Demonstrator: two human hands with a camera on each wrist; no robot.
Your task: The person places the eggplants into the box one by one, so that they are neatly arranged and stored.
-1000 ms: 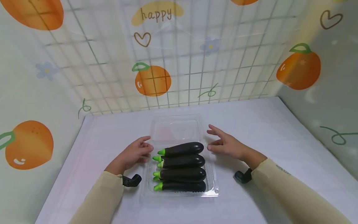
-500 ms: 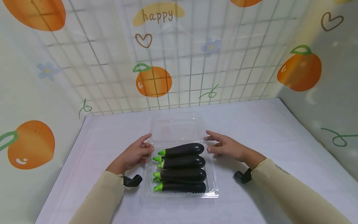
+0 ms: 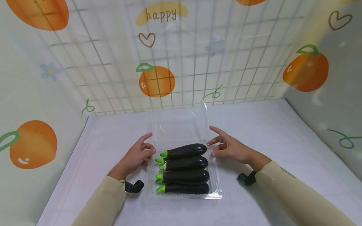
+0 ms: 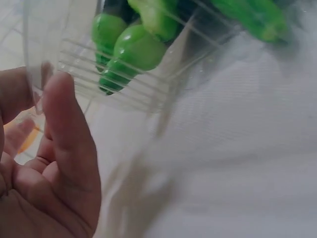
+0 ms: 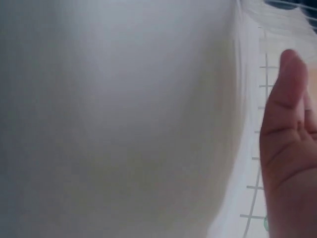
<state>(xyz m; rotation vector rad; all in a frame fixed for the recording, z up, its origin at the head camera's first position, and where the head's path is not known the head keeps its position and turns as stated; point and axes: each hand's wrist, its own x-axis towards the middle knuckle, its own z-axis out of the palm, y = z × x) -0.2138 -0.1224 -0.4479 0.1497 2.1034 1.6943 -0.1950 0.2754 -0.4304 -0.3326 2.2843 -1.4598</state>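
A clear plastic clamshell box (image 3: 219, 194) lies on the table, its base filled with several dark eggplants (image 3: 183, 177) whose green stem ends point left. The transparent lid (image 3: 181, 127) is tilted up at the far side. On the left, my left hand (image 3: 135, 157) pinches the plastic edge near the hinge corner between thumb (image 4: 62, 99) and a finger; its index finger stretches along the lid's side. Across from it, my right hand (image 3: 233, 149) has loosely spread fingers, with fingertips right at the box's far right corner. In the right wrist view its thumb (image 5: 287, 84) is straight.
A white cloth covers the table (image 3: 254, 125). Behind it hangs a curtain (image 3: 113, 62) with a grid and printed oranges. Black wrist cameras (image 3: 134, 186) stick out from both sleeves (image 3: 299, 191).
The lid has swung up from lying almost flat behind the base to a raised tilt. Both hands have shifted slightly at the corners; the eggplants stay in place.
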